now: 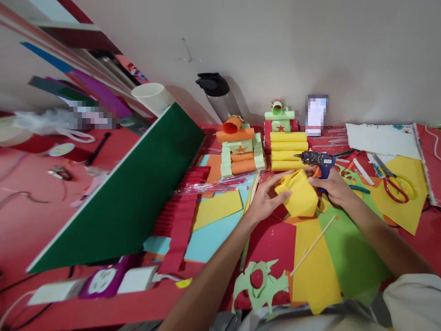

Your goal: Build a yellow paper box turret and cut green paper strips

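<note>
Left grip: I am closing the left grip (pixel 267 200) on the left side of the yellow paper piece (pixel 301 200), with the thumb pressing its near face.
Right grip: I am wrapping the right grip (pixel 332 186) around the handle of the glue gun (pixel 319 159), with the thumb reaching the right side of the paper piece.
Yellow paper piece: it is sitting between both grips, above the coloured sheets (pixel 315 276) on the red table (pixel 134 308).
Glue gun: its nozzle is pointing left, toward the yellow-tube model (pixel 288 146).
Paper models: the orange-and-green model (pixel 241 154) is standing to the left of the yellow-tube model.
Wooden stick: the stick (pixel 313 247) is lying aslant over the sheets.
Green cut-out: the cut-out (pixel 258 299) is lying left of the stick's near end.
Scissors: the scissors (pixel 390 174) are lying at the right on yellow paper.
Phone: the phone (pixel 317 115) is leaning upright near the wall.
Green board: the board (pixel 120 197) is tilting at the left.
</note>
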Demonstrator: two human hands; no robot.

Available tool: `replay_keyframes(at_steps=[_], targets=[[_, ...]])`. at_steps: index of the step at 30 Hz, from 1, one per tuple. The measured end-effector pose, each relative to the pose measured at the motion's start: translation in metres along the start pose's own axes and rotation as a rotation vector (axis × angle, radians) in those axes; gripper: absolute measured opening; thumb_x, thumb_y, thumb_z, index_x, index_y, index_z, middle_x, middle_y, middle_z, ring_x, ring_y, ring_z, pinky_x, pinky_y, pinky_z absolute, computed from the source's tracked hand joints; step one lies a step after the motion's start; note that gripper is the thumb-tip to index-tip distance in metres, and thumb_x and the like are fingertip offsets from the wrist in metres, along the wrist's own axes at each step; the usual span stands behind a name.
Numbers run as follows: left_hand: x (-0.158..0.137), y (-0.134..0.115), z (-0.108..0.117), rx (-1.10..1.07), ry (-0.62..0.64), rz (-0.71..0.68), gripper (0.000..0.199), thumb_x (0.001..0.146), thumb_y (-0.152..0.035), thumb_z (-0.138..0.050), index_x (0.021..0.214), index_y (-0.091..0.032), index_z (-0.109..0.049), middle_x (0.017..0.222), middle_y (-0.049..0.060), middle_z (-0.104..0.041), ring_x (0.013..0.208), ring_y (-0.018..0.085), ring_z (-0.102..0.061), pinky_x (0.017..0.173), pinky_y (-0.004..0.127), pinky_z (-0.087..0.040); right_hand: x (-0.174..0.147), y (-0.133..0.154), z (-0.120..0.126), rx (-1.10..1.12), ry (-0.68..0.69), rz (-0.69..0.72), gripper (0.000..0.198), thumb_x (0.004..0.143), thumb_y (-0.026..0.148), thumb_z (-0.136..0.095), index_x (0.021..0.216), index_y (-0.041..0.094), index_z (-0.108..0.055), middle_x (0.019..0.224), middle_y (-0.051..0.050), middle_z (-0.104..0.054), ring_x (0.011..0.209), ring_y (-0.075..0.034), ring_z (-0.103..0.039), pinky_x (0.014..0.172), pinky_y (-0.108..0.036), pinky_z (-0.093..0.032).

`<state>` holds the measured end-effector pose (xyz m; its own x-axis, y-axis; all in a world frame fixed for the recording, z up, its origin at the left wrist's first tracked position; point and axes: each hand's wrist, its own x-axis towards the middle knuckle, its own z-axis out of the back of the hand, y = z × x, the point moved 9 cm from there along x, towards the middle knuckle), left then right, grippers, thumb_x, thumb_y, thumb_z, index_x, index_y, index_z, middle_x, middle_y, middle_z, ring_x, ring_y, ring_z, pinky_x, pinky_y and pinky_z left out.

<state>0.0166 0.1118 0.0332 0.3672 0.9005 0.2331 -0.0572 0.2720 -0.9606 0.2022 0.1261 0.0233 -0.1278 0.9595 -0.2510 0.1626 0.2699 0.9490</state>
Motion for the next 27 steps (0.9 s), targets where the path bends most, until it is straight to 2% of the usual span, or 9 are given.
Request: replay_keyframes(at_steps=[7, 13, 17, 20, 23, 25, 27], targets=[[0.001, -0.002, -0.001, -0.002, 0.034, -0.044, 0.049, 0.095, -0.045, -0.071, 0.139, -0.024, -0.069, 0.15, 0.01, -0.064, 0.142, 0.031, -0.059, 0.12, 0.049, -0.048, -0.005, 0.005, 0.002, -0.096, -0.058, 0.074, 0.042, 0.063, 0.04, -0.096, 0.097, 0.022, -0.078, 0.1, -0.004, -0.081, 0.092, -0.026, -0.075, 0.087, -0.038, -0.061], [0.0, -0.008, -0.003, 0.008, 0.027, -0.058, 0.048, 0.096, -0.043, -0.07, 0.141, -0.025, -0.069, 0.153, 0.01, -0.061, 0.146, 0.031, -0.055, 0.123, 0.047, -0.044, -0.002, 0.0, 0.004, -0.053, -0.056, 0.101, 0.041, 0.063, 0.038, -0.096, 0.096, 0.021, -0.078, 0.1, -0.006, -0.081, 0.091, -0.027, -0.076, 0.089, -0.041, -0.062], [0.0, 0.001, 0.005, -0.078, -0.085, 0.044, 0.055, 0.093, -0.046, -0.073, 0.142, -0.021, -0.069, 0.151, 0.011, -0.062, 0.144, 0.033, -0.056, 0.122, 0.045, -0.044, -0.003, 0.006, 0.002, -0.014, -0.04, 0.133, 0.043, 0.063, 0.04, -0.097, 0.098, 0.022, -0.079, 0.102, -0.006, -0.082, 0.097, -0.029, -0.077, 0.094, -0.044, -0.061], [0.001, 0.009, 0.015, -0.127, -0.184, 0.094, 0.059, 0.09, -0.049, -0.076, 0.141, -0.021, -0.069, 0.151, 0.011, -0.063, 0.145, 0.035, -0.054, 0.122, 0.047, -0.044, -0.004, 0.013, -0.005, -0.043, 0.03, 0.155, 0.051, 0.059, 0.042, -0.099, 0.103, 0.023, -0.08, 0.105, -0.006, -0.082, 0.106, -0.031, -0.076, 0.102, -0.048, -0.059], [0.001, 0.014, 0.016, -0.174, -0.201, 0.113, 0.06, 0.086, -0.047, -0.079, 0.141, -0.023, -0.069, 0.152, 0.01, -0.062, 0.146, 0.035, -0.053, 0.122, 0.046, -0.043, -0.004, 0.011, -0.005, -0.142, 0.057, 0.137, 0.057, 0.057, 0.04, -0.1, 0.107, 0.023, -0.079, 0.108, -0.006, -0.082, 0.109, -0.033, -0.075, 0.101, -0.049, -0.06], [0.001, 0.02, 0.017, -0.248, -0.22, 0.153, 0.062, 0.086, -0.044, -0.08, 0.143, -0.024, -0.068, 0.154, 0.01, -0.06, 0.145, 0.035, -0.054, 0.117, 0.044, -0.048, -0.004, 0.01, 0.001, -0.191, 0.048, 0.139, 0.057, 0.059, 0.039, -0.099, 0.109, 0.022, -0.078, 0.11, -0.006, -0.082, 0.108, -0.032, -0.075, 0.099, -0.049, -0.06], [0.0, 0.027, 0.019, -0.345, -0.268, 0.219, 0.067, 0.085, -0.042, -0.081, 0.147, -0.027, -0.063, 0.156, 0.009, -0.059, 0.139, 0.034, -0.06, 0.106, 0.04, -0.056, -0.003, 0.01, 0.005, -0.241, 0.043, 0.162, 0.055, 0.061, 0.04, -0.098, 0.109, 0.022, -0.077, 0.107, -0.006, -0.081, 0.106, -0.032, -0.075, 0.098, -0.048, -0.061]])
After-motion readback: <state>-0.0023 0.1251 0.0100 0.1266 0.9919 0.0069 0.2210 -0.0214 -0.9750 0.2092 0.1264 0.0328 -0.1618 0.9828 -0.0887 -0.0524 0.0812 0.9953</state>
